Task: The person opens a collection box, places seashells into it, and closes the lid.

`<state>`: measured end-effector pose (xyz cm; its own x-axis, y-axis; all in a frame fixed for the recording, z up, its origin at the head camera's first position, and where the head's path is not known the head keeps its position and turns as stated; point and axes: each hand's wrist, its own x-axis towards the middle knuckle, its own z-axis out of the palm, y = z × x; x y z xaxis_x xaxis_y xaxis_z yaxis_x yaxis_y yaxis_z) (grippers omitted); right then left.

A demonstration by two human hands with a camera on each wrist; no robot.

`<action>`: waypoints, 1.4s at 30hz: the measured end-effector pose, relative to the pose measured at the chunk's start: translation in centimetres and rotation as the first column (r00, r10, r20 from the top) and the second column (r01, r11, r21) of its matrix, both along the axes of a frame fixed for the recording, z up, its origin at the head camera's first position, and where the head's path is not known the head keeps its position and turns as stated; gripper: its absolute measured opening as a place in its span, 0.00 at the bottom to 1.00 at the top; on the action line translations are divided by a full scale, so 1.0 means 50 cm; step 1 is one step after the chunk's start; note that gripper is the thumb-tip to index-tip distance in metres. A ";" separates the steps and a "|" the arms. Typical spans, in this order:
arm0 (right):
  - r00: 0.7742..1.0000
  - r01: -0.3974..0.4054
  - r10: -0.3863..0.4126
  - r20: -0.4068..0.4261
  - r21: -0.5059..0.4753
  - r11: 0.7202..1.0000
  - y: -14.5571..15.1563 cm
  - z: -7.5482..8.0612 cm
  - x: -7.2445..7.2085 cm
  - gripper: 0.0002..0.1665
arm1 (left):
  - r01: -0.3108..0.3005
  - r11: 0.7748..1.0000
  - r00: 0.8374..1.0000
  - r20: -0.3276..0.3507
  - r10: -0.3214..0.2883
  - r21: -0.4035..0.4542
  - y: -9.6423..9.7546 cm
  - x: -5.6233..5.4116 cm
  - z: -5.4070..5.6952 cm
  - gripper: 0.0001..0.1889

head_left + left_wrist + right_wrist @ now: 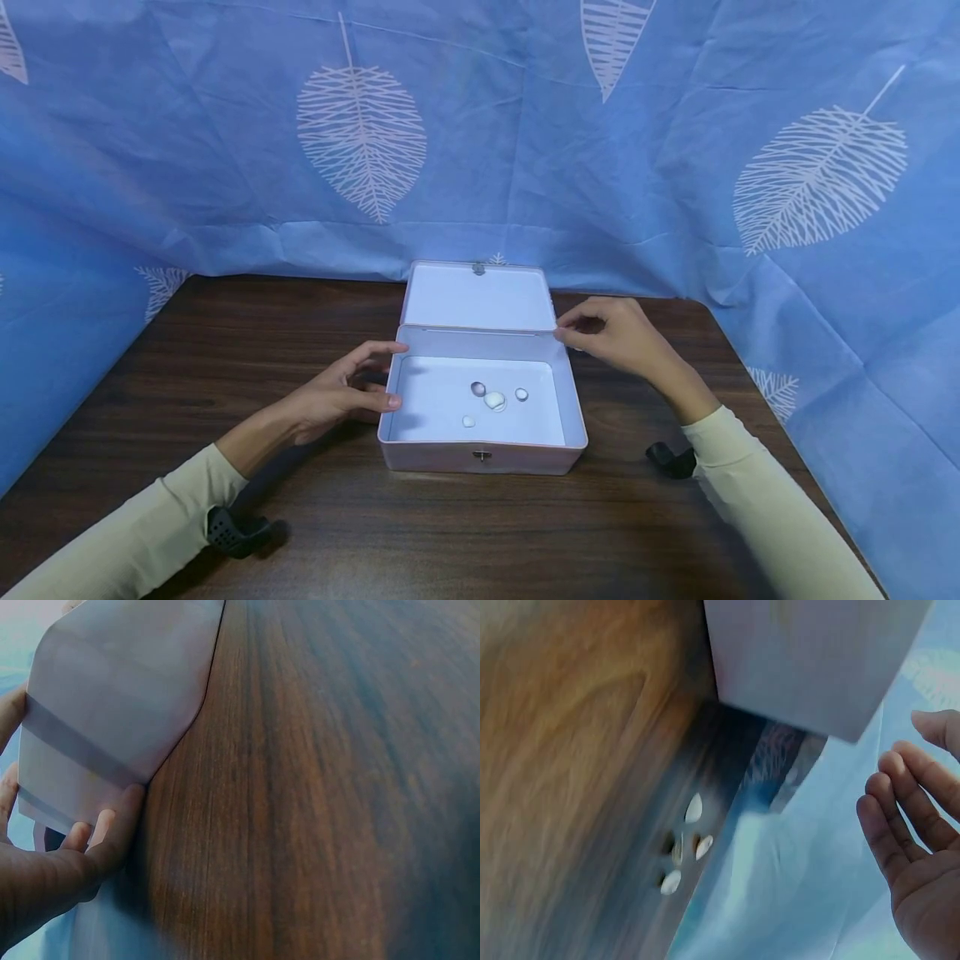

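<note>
A pale metal box (483, 457) stands on the table, its hinged lid (480, 296) raised and tilted back. Several small shells lie on the box floor, among them a larger white shell (494, 401) and a purplish shell (477, 388). My left hand (341, 393) rests against the left wall, fingertips and thumb spread along it. At the far right corner, near the hinge, is my right hand (618, 337); the right wrist view shows its fingers extended with nothing between them. In that view several more shells (694, 808) lie on the table beside the box, mostly hidden by the hand in the head view.
The dark wooden table (315, 517) ends at the back against a blue leaf-patterned cloth (480, 125). Black wrist devices (236, 533) are worn on both sleeves. The lid leans close to the cloth.
</note>
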<state>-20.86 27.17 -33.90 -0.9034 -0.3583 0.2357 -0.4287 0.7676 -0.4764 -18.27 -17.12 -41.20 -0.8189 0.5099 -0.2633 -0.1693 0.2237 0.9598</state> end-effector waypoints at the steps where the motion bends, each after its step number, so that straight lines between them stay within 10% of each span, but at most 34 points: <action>1: 1.000 0.015 -0.015 0.008 0.000 1.000 0.007 0.003 -0.001 0.11 | 0.000 1.000 1.000 0.000 0.000 -0.001 0.000 0.000 0.000 0.47; 42: 0.938 0.187 -0.222 0.264 0.152 0.970 0.191 -0.111 -0.103 0.22 | 0.015 1.000 1.000 -0.028 -0.015 0.005 -0.003 0.003 0.000 0.47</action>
